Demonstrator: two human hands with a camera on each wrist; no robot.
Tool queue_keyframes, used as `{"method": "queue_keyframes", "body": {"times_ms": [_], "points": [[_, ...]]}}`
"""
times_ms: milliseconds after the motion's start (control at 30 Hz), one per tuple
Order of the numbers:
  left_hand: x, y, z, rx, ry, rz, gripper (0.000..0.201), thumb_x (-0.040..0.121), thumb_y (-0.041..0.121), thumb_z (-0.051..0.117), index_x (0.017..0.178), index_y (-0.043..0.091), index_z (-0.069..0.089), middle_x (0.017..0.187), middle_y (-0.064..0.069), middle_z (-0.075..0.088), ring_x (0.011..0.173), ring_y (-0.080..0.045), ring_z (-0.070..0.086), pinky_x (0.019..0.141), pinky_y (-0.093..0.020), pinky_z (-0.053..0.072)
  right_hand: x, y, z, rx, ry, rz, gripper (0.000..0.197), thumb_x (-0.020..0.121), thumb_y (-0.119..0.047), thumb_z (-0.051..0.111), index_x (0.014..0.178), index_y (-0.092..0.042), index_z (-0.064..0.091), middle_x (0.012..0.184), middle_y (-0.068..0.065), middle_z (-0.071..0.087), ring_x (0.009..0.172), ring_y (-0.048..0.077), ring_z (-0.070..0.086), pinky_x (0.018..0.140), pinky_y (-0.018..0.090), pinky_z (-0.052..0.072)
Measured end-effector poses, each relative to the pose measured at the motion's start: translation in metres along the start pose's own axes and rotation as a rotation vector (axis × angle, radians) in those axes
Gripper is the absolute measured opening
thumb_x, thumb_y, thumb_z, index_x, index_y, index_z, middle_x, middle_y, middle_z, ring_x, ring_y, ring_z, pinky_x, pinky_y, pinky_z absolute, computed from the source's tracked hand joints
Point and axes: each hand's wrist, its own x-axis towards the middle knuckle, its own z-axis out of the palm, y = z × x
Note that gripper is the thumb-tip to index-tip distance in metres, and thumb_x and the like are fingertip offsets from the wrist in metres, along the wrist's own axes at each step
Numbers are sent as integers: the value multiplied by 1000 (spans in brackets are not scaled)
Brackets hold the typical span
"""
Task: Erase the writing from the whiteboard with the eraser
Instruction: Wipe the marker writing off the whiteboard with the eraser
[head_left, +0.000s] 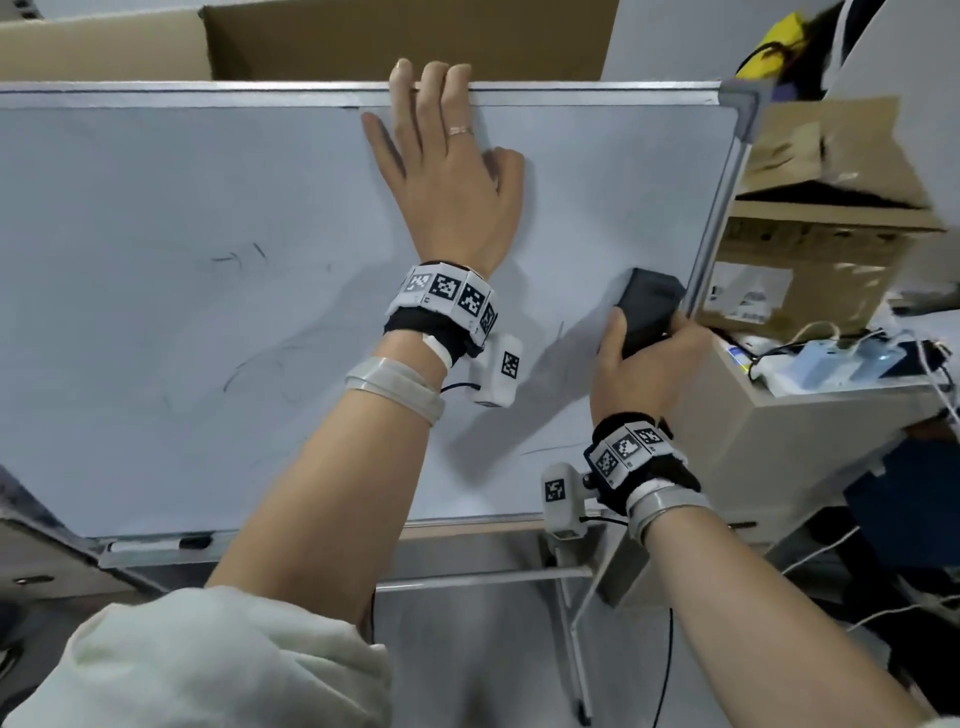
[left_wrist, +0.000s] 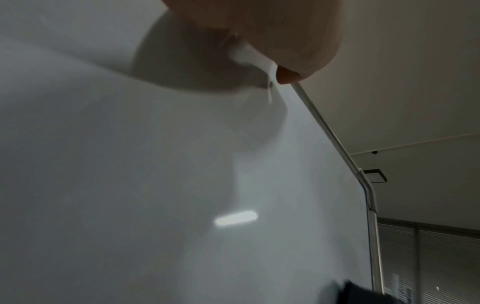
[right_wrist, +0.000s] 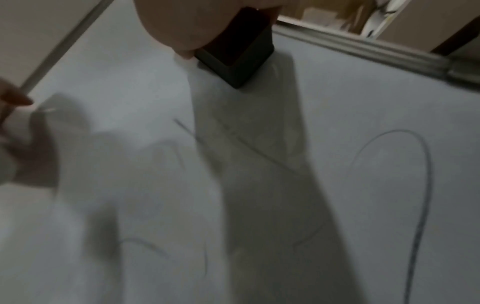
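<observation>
head view, right fingers (head_left: 618, 325): curled round the black eraser (head_left: 649, 306) — its pad pressed flat on the whiteboard (head_left: 156, 208), near the right frame edge.
right hand (head_left: 641, 369): grips eraser from below.
left fingers (head_left: 431, 78): hooked over the top frame rail.
left hand (head_left: 452, 176): palm flat on board.
writing (head_left: 239, 257): faint strokes at centre-left — partly smeared.
beyond: cardboard boxes (head_left: 810, 260) at right.
</observation>
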Motion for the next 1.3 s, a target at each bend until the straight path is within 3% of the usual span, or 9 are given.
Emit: {"method": "queue_keyframes", "body": {"times_ms": [67,167,300,467,600,800,1033,1200,1300], "points": [[2,-8,-6,11,-24,48,64,77,28,48,139,18,53,145,5,48,146,-25,33,120,-57,11,-16,-15,16,51,-67,-51,50,87,-48,71,118,-11,56,112,4,54,90,13,58,71,17,43],[5,-32,-19,44,-40,181,65,78,28,51,143,22,51,145,5,49,145,-24,36,121,-58,10,-42,-48,44,93,-109,-148,52,85,-46,75,119,-13,51,114,-3,43,98,18,56,75,29,47],[17,-105,-42,133,-28,94,70,81,31,49,150,25,40,158,1,33,151,-25,23,122,-56,7,-72,-81,81,132,-116,-248,55,83,-45,76,120,-12,53,117,-3,45,109,26,55,80,45,55],[43,-204,-83,236,-45,-58,71,81,26,39,152,26,34,159,4,31,152,-26,18,123,-56,4,-120,-111,123,167,-146,-268,56,80,-44,78,118,-11,54,116,-1,46,107,27,55,80,46,55],[59,-264,-109,269,-85,0,64,84,23,35,148,30,38,154,8,36,151,-22,22,122,-56,6,-164,-145,164,180,-191,-280,55,79,-44,79,117,-11,55,116,2,47,106,27,54,78,46,54],[72,-319,-130,284,-187,-4,73,81,26,38,154,23,28,158,6,29,151,-22,19,124,-53,2,-204,-182,205,125,-255,-401,54,77,-43,82,113,-11,58,114,6,52,107,25,52,77,37,51],[79,-327,-124,228,-132,-14,76,69,7,43,143,25,40,149,7,37,148,-23,25,124,-51,8,-209,-186,214,114,-221,-426,54,77,-43,82,114,-10,59,112,6,53,106,26,52,78,42,53],[78,-319,-117,192,-86,-34,78,65,0,37,138,26,44,144,9,41,145,-21,28,123,-50,10,-208,-197,222,116,-271,-624,51,75,-38,88,110,-10,63,105,9,56,100,28,51,80,42,51],[79,-321,-120,211,-75,-38,78,63,-2,33,134,27,46,141,11,42,143,-20,30,124,-49,10,-211,-200,226,132,-282,-649,49,76,-39,87,110,-10,66,103,10,57,99,27,51,81,42,50]]}}
